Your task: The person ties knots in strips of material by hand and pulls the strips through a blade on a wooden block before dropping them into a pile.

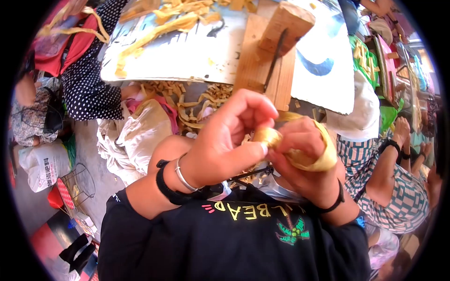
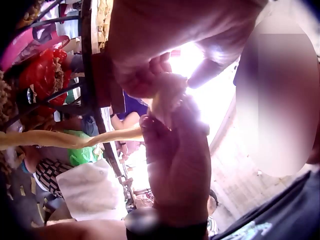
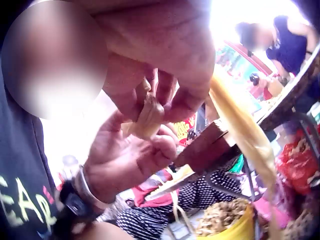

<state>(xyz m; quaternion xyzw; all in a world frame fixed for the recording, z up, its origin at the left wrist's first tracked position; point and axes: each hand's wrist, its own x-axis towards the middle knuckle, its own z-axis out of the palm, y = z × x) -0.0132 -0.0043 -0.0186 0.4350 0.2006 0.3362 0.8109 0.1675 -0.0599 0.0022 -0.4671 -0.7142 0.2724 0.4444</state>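
Note:
In front of my chest, both hands work on a pale yellow flat strip (image 1: pixel 323 161), whose end is wound into a small rolled bundle (image 1: pixel 267 136). My left hand (image 1: pixel 220 150), with a bangle and black band at the wrist, pinches the bundle from the left between thumb and fingers. My right hand (image 1: pixel 302 145) grips it from the other side, fingers curled, the strip looping around the back of that hand. In the right wrist view the folded bundle (image 3: pixel 150 117) sits between both hands' fingertips, and a long tail of strip (image 3: pixel 240 125) hangs down.
A white table (image 1: pixel 187 70) ahead bears a wooden stand (image 1: pixel 265 56) with an upright block and thin dark metal piece, plus loose yellow strips (image 1: pixel 164 28). More strips lie below its edge. People sit close on both sides. A yellow tub (image 3: pixel 240 225) holds many pieces.

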